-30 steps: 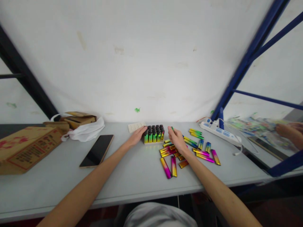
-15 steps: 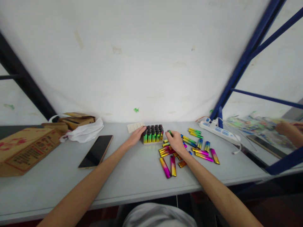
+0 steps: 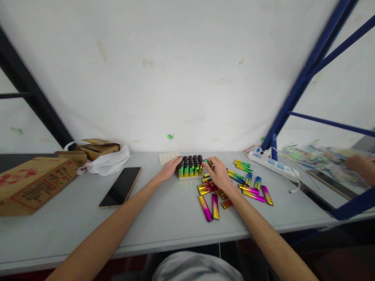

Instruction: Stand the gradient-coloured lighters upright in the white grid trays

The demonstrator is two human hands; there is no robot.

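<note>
A small tray (image 3: 191, 167) packed with upright lighters, black tops and green-yellow bodies, stands at the middle of the grey table (image 3: 164, 218). My left hand (image 3: 170, 168) rests against the tray's left side, fingers curled on it. My right hand (image 3: 216, 172) is at the tray's right edge, pinching one green lighter (image 3: 206, 162) beside the last row. Several loose rainbow-coloured lighter shells (image 3: 234, 187) lie scattered under and to the right of my right hand.
A phone (image 3: 120, 186) lies face up left of centre. A cardboard box (image 3: 32, 183), a smaller box (image 3: 96, 147) and a white plastic bag (image 3: 107, 162) sit at the left. A white power strip (image 3: 272, 164) and blue frame post (image 3: 293, 101) stand right. Another person's hand (image 3: 361, 166) works beyond it.
My right hand has moved left from the loose pile to the tray's right edge, carrying the green lighter. My left hand has stayed on the tray.
</note>
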